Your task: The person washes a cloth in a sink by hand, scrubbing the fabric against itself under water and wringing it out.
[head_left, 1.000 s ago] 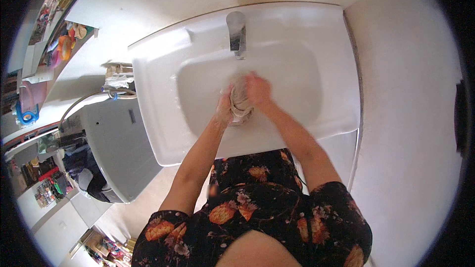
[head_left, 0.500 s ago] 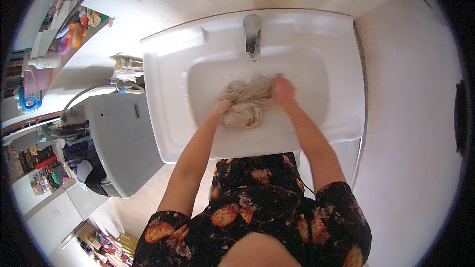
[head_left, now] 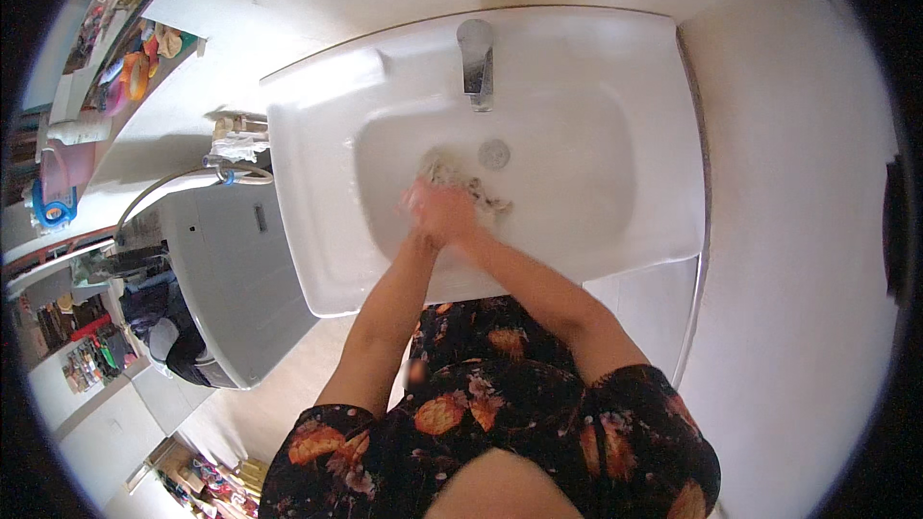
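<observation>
A wet beige cloth (head_left: 443, 166) lies bunched in the left half of the white washbasin (head_left: 663, 202). My right hand (head_left: 450, 215) is closed on the cloth, with part of it sticking out on its right side. Close against it, my left hand (head_left: 419, 205) also grips the bundle. Both hands are smeared by motion and overlap, so single fingers are hard to make out. Just right of the cloth shows the round drain (head_left: 494, 154). Above it stands the chrome tap (head_left: 477, 62); I cannot tell any stream of water from it.
To the left stands a grey top-opening washing machine (head_left: 236, 269) with dark clothes (head_left: 159, 312) at its opening. A hose (head_left: 163, 187) curves between it and the wall. Shelves with bottles and bright items line the far left. A white wall (head_left: 798, 231) rises close on the right.
My right hand has moved left to join my left hand. The cloth, stretched between the hands before, is now squeezed into a smaller bundle, uncovering the drain.
</observation>
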Available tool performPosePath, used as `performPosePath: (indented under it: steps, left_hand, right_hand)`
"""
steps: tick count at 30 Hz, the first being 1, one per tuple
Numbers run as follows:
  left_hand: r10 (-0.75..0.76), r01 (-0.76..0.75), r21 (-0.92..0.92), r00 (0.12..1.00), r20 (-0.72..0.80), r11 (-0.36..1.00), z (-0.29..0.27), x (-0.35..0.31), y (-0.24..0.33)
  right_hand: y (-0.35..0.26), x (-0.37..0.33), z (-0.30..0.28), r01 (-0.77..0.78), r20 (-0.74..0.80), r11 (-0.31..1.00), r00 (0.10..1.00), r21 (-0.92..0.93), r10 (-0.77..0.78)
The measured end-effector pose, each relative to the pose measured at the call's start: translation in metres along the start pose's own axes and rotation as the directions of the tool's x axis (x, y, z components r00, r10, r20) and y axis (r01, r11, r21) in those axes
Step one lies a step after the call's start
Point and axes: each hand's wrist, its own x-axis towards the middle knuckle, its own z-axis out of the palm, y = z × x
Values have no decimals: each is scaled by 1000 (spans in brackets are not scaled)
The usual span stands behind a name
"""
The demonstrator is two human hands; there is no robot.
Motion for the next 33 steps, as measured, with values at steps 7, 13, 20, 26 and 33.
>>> performPosePath:
  steps: [7, 13, 20, 26, 33]
  left_hand:
    - [-285, 370, 110, 846, -451, 922, 105, -2, -4]
    - [-23, 137, 421, 964, -263, 897, 95, -30, 70]
    - [-221, 204, -99, 954, -203, 974, 146, -18, 96]
    - [-701, 723, 160, 691, -177, 672, 77, -7, 104]
    - [-124, 483, 812, 874, -470, 327, 105, -33, 47]
  right_hand:
    - [183, 23, -68, -408, 177, 778, 912, 477, 370]
    - [87, 7, -140, -595, 548, 211, 801, 776, 243]
    - [44, 1, -197, -471, 582, 786, 793, 401, 178]
    - [82, 13, -192, -170, 688, 961, 672, -218, 275]
    - [113, -10, -161, -607, 643, 587, 744, 536, 182]
